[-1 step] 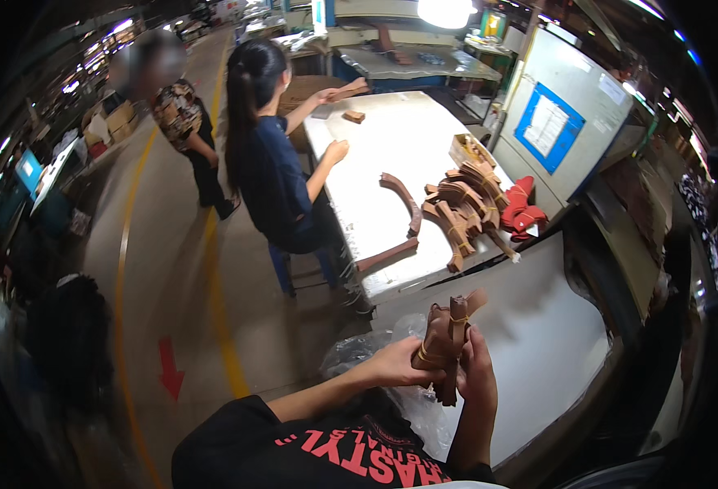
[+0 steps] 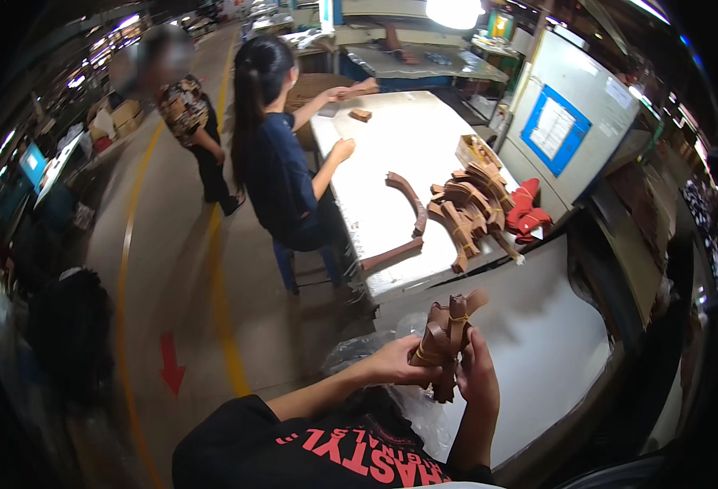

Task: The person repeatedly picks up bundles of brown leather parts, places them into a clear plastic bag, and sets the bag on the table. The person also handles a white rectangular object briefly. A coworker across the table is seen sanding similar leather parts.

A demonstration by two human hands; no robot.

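Observation:
Just above a grey-white board, my left hand [image 2: 395, 361] is closed round a bundle of brown leather-like strips [image 2: 432, 342] bound with a yellow rubber band. My right hand [image 2: 478, 371] grips a second banded bundle [image 2: 457, 314], which stands upright and presses against the first. Some strips fan out at its upper right. Part of my right fingers is hidden behind the bundles. Crumpled clear plastic [image 2: 359, 349] lies under and beside my left hand. Beyond, more banded brown bundles [image 2: 469, 200] are heaped on a lit white table [image 2: 375, 155].
Two curved brown strip stacks [image 2: 408, 200], a red bundle [image 2: 528, 208] and a small box [image 2: 477, 151] lie on the table. A co-worker in dark blue [image 2: 281, 163] sits at its left side, holding brown strips. Another person [image 2: 192, 122] stands in the aisle. A grey cabinet [image 2: 595, 90] rises at right.
The whole view has shifted very slightly. Both hands keep their hold on the bundles, which have barely moved.

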